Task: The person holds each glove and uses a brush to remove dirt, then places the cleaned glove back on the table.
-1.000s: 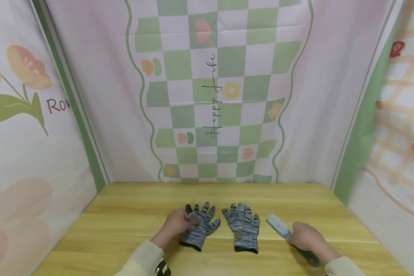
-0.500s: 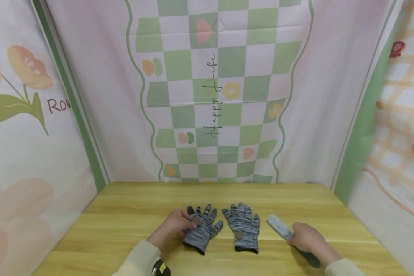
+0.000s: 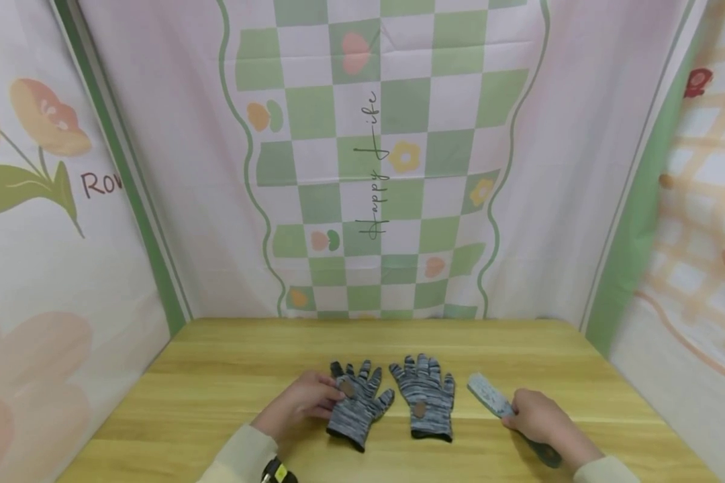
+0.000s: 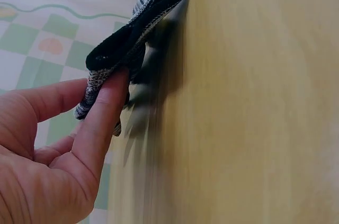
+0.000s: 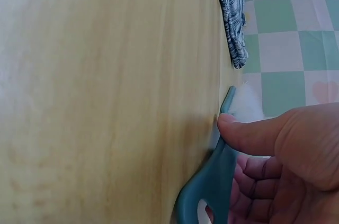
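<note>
In the head view, my left hand (image 3: 311, 396) pinches the left side of a grey-and-black knitted glove (image 3: 358, 410) with a brown spot on it. The left wrist view has its black cuff (image 4: 139, 29) raised off the table, with a shadow below, and my thumb and finger gripping the knit. A matching glove (image 3: 431, 389) lies flat just to the right, also brown-spotted. Farther right, my right hand (image 3: 540, 421) holds a scrubbing brush with pale bristles (image 3: 488, 392) by its handle. Seen from the right wrist, the dark teal handle (image 5: 209, 181) is close to the tabletop.
Everything is on a wood-grain table (image 3: 248, 349). A checked green-and-white curtain (image 3: 399, 201) hangs behind its far edge. Printed curtains (image 3: 30, 268) close off the left and the right sides.
The left glove has shifted slightly right and toward me, its cuff swinging the same way, with my left hand still on it. My right hand and the brush have hardly moved.
</note>
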`<state>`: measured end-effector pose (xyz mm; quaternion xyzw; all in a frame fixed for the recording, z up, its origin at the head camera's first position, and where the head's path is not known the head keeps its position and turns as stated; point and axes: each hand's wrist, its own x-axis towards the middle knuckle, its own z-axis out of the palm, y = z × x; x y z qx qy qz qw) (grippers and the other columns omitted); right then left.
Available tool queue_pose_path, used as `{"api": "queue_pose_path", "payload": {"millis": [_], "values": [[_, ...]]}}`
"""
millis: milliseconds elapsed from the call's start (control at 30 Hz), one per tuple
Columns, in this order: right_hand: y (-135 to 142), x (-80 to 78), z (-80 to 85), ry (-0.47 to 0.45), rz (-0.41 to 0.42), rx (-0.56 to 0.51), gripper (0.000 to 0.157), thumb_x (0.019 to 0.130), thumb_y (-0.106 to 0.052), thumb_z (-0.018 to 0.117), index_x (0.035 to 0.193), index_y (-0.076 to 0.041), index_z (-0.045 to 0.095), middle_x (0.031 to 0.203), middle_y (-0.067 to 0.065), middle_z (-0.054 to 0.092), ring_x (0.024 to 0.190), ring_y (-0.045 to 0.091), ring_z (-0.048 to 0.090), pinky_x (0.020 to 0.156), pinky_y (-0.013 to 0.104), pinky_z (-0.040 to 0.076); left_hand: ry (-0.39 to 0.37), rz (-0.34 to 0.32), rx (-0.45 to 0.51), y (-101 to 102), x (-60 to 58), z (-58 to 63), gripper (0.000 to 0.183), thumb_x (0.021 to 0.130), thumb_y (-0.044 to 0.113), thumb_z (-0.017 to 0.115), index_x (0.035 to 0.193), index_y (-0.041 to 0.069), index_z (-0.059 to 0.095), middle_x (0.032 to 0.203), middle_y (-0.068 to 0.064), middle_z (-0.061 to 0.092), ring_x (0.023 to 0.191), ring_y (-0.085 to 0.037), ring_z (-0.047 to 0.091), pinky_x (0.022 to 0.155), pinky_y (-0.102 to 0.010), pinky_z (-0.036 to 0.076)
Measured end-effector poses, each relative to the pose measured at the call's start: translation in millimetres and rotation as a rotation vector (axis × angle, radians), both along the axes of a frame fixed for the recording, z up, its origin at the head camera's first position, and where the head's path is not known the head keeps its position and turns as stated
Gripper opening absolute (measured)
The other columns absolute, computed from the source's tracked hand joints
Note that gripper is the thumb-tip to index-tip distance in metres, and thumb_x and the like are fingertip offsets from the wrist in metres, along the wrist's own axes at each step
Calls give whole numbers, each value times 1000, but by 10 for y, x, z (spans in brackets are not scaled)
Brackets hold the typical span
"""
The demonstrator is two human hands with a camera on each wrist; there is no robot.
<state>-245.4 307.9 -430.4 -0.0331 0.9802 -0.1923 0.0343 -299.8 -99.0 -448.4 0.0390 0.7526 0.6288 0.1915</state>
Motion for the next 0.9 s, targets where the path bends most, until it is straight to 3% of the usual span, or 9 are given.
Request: {"api": "queue_pose_path", "payload": {"millis": [233, 433, 900], "values": [[-12, -9, 0, 32, 0, -17, 23, 81, -17, 77, 83, -1, 60, 77, 3, 59, 68, 17, 50, 61, 34, 46, -4, -1, 73, 1, 68, 4, 8, 87, -5, 62, 94, -7, 60, 81, -14, 70, 69, -20, 68, 63, -33, 60], [-35, 5, -6, 96, 4, -36, 18, 81, -13, 75, 79, -4, 60, 74, 2, 58, 65, 17, 49, 58, 33, 45, -14, 4, 119, 11, 118, 27, 7, 88, -4, 61, 95, -6, 60, 81, -13, 69, 69, -20, 68, 64, -32, 60], [-153, 64, 86, 172, -21, -127, 13, 94, -7, 57, 84, 0, 52, 67, 4, 48, 57, 18, 44, 47, 28, 39, -3, -27, 272, 48, 257, 86, 14, 90, -4, 60, 102, -8, 60, 88, -14, 70, 79, -23, 69, 74, -35, 59]]}}
